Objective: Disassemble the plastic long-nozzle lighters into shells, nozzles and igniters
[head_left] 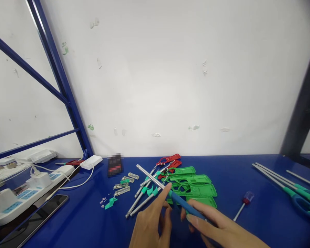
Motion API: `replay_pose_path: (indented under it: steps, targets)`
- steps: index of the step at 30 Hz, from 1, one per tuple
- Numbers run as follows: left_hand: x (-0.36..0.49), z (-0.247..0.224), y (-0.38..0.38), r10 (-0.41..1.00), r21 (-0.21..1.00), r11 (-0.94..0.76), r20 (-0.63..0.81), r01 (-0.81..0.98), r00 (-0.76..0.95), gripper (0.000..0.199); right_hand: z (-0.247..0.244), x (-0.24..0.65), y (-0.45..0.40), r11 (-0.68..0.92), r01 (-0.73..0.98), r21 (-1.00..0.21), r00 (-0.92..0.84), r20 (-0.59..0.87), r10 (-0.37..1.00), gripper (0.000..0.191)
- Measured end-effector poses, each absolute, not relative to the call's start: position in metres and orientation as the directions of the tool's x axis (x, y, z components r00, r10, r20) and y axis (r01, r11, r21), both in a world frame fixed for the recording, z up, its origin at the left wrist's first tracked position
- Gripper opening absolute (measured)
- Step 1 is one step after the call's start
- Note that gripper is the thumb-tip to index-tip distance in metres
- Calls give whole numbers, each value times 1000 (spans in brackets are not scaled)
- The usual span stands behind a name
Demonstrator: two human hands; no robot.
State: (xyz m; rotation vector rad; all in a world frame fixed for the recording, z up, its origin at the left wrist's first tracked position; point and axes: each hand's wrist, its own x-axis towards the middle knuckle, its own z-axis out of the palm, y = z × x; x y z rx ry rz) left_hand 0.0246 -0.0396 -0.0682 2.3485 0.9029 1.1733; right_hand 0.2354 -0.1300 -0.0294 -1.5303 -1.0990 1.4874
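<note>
Right hand (219,224) is wrapped round the blue tool (184,203), its shaft crossing the loose rods (142,205) in head view; contact unclear. Left hand (150,220) is at the tool's neck; can't tell if pinching or only touching. Risk: swinging the shaft could snag rods or scatter the clear tubes (122,191). Wall (155,86) limits forward reach; best room is table (224,179) between green parts (204,189) and screwdriver (246,200), which a wide sweep could roll.

A workshop, by the looks of it, folks: there's the blue table (93,217) under a scuffed wall (155,69), a metal frame (72,110) up at ten o'clock, power strip (26,194) at eight, green plastic parts (203,189) at five and a screwdriver (248,198) at four!
</note>
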Motion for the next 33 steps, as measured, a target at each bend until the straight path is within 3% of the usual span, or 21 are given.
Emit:
replay_pose_path:
  steps: [7,11,13,22,33]
  targets:
    - [24,-64,-35,657,558,-744,506,368,560,66,-16,229,-126,-346,107,-932,3,-348,937,86]
    - [26,-63,-36,668,591,-725,476,355,572,69,-20,228,-120,-262,166,-951,-63,-275,959,48]
    - [26,-62,-36,670,602,-717,458,351,584,70,-24,228,-116,-213,168,-963,-77,-228,971,39]
    - [26,-59,-36,691,626,-687,405,369,599,77,-36,230,-105,-37,280,-959,15,-35,999,35]
    - [28,-57,-39,677,607,-703,409,372,612,75,-33,227,-106,-55,264,-963,195,-2,981,33]
